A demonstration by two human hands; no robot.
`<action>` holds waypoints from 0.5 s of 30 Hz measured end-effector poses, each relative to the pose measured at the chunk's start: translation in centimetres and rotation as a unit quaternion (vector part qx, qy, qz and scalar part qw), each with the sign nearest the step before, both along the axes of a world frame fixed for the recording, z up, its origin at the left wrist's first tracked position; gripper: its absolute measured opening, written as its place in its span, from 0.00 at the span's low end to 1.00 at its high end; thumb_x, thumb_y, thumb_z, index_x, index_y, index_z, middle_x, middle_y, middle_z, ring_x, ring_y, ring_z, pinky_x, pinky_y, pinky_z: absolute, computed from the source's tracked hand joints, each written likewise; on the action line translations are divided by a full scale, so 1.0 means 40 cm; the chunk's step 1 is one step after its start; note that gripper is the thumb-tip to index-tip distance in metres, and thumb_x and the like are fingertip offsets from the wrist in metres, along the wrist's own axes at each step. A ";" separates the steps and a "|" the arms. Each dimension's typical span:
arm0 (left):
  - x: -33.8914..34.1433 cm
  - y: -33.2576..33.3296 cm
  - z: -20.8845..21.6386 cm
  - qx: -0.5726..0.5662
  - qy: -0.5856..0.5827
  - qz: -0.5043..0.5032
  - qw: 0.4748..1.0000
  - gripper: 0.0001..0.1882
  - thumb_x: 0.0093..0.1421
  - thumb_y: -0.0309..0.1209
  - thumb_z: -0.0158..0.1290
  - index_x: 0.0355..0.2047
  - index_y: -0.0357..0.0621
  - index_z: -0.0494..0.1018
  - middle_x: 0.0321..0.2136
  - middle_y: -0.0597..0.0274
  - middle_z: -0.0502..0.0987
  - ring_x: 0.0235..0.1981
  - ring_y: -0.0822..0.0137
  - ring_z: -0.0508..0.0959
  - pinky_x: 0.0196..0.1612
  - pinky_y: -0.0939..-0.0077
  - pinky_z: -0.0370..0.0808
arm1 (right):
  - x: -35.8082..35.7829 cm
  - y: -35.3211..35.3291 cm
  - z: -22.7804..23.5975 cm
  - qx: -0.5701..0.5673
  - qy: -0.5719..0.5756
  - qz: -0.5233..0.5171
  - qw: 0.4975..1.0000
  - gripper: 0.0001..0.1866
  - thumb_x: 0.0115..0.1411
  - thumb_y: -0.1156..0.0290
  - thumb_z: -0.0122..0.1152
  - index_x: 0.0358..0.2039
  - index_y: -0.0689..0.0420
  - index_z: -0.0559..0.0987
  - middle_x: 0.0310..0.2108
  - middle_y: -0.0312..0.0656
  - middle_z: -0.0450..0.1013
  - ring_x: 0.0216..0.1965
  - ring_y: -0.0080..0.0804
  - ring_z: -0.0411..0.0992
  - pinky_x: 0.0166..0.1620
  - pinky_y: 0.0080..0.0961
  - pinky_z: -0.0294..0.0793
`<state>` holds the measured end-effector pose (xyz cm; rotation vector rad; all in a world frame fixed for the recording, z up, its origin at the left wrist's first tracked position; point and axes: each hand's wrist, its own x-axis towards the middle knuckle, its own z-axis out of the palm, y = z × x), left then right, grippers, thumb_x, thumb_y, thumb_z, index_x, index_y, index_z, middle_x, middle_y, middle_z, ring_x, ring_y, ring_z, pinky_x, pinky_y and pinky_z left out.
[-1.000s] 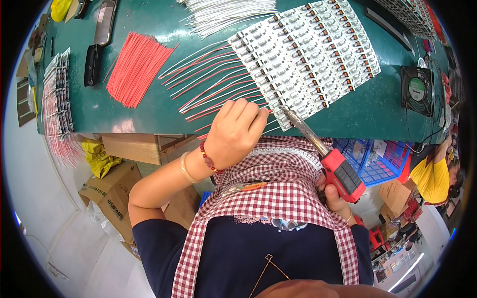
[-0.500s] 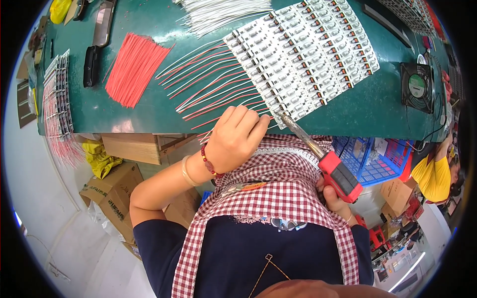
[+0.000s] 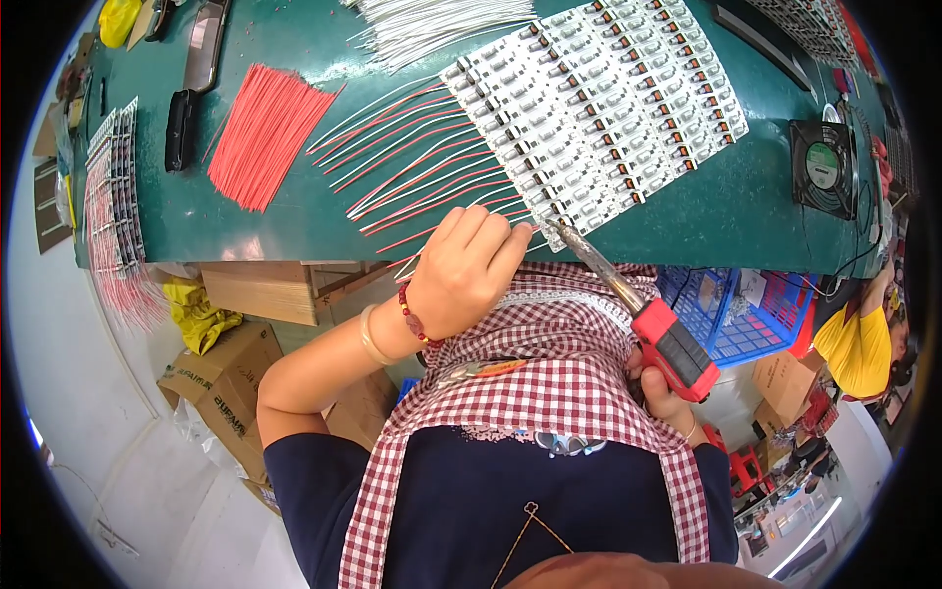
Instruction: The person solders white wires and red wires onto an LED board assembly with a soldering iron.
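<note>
My left hand (image 3: 465, 265) is closed at the near corner of a white circuit board panel (image 3: 599, 113), its thumb and forefinger pinching a thin wire by the panel's edge. Rows of small components cover this panel. Red and white wires (image 3: 422, 177) fan out leftward from its left edge, some passing under my left hand. My right hand (image 3: 665, 397), partly hidden behind the tool, grips a red and black soldering iron (image 3: 677, 348). The iron's metal tip is at the panel's near corner, close to my left fingertips; exact contact is too small to tell.
A bundle of red wires (image 3: 267, 137) and a pile of white wires (image 3: 442, 25) lie on the green table (image 3: 196, 221). Wired panels (image 3: 115, 191) hang over the left edge. At right stands a black fan (image 3: 822, 169); blue baskets (image 3: 746, 319) sit below the edge.
The soldering iron has shifted very slightly right and toward me, its tip still at the panel's near corner. My left hand has barely moved.
</note>
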<state>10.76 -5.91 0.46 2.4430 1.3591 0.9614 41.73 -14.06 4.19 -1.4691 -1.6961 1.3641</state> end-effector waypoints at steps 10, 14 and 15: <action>0.000 0.004 0.001 -0.001 -0.003 0.010 1.000 0.14 0.43 0.17 0.58 0.34 0.35 0.78 0.22 0.62 0.67 0.24 0.64 0.69 0.27 0.70 0.65 | -0.006 0.005 -0.003 -0.010 -0.018 0.003 1.000 0.14 0.56 0.60 0.63 0.27 0.59 0.80 0.23 0.39 0.75 0.22 0.33 0.75 0.27 0.26 0.73; 0.003 0.009 0.009 -0.007 0.002 0.014 1.000 0.13 0.44 0.18 0.58 0.34 0.35 0.78 0.22 0.62 0.66 0.24 0.64 0.69 0.28 0.70 0.65 | -0.003 0.009 0.004 -0.003 -0.007 -0.002 1.000 0.14 0.56 0.59 0.63 0.27 0.59 0.79 0.23 0.39 0.75 0.22 0.33 0.75 0.27 0.26 0.72; 0.004 0.008 0.010 -0.007 0.002 0.014 1.000 0.13 0.44 0.18 0.58 0.34 0.35 0.78 0.22 0.62 0.66 0.24 0.64 0.69 0.28 0.70 0.65 | -0.003 0.010 0.006 -0.011 0.004 -0.006 1.000 0.14 0.56 0.60 0.62 0.27 0.59 0.79 0.23 0.39 0.75 0.23 0.32 0.75 0.27 0.26 0.72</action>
